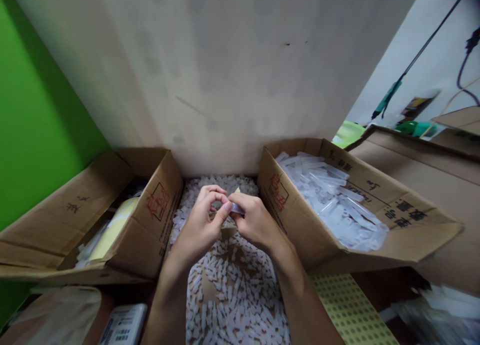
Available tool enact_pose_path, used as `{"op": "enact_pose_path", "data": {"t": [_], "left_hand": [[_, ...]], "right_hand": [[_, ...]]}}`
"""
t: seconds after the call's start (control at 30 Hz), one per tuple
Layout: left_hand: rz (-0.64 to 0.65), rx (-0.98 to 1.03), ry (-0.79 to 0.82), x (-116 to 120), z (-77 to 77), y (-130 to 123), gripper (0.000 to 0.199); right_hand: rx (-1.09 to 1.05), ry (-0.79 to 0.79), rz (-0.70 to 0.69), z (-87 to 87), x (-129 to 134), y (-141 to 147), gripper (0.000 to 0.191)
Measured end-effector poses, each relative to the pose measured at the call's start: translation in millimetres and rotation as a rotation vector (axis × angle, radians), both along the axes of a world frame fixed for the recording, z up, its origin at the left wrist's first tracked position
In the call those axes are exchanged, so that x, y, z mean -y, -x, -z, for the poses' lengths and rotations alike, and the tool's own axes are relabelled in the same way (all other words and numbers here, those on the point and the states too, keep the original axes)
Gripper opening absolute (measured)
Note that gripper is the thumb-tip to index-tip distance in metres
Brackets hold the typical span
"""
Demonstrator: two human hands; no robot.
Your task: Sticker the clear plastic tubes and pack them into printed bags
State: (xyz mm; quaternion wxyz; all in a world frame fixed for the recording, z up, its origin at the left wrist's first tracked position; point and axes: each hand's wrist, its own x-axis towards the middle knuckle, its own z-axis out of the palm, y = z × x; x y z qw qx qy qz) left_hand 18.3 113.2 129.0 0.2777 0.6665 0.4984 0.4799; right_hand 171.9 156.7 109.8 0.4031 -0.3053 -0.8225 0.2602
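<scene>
My right hand (pixel 255 220) is closed around a translucent plastic tube (pixel 237 208), whose end shows between thumb and fingers. My left hand (pixel 205 212) meets it from the left, its thumb and fingers curled into a pinch at the tube's end. Whatever lies between the left fingertips is too small to make out. A pale yellow tip (pixel 237 189) sticks up behind the fingers. Below and behind both hands spreads a mass of small white translucent plastic pieces (pixel 232 305).
On the left stands an open cardboard box (pixel 165 200) with a yellow roll or sheet inside. An open box (pixel 277 190) on the right holds many clear plastic tubes (pixel 330 195). A yellow dotted sticker sheet (pixel 352 310) lies at lower right; a pale wall (pixel 232 85) rises behind.
</scene>
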Motion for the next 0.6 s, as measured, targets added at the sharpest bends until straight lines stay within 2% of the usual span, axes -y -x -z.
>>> {"op": "enact_pose_path", "data": {"t": [0.2,0.3,0.37,0.43,0.5,0.6], "left_hand": [[-0.036,0.034,0.017,1,2.0,0,0.013],[0.065,-0.033,0.102,5,1.7,16,0.026],[0.122,-0.151,0.196,6,2.8,31,0.023],[0.06,-0.3,0.248,7,5.5,45,0.019],[-0.068,-0.426,0.244,5,9.5,53,0.025],[-0.159,-0.521,0.231,3,15.7,56,0.026]], "right_hand": [[-0.049,0.04,-0.024,-1.1,0,0,0.018],[-0.072,0.089,-0.026,-4.9,2,0,0.016],[-0.091,0.087,-0.035,-9.6,5,-1,0.011],[-0.131,0.055,-0.009,-15.0,9,-2,0.013],[-0.176,0.039,0.029,-19.1,12,-4,0.022],[-0.246,0.062,0.07,-19.4,14,-8,0.026]]}}
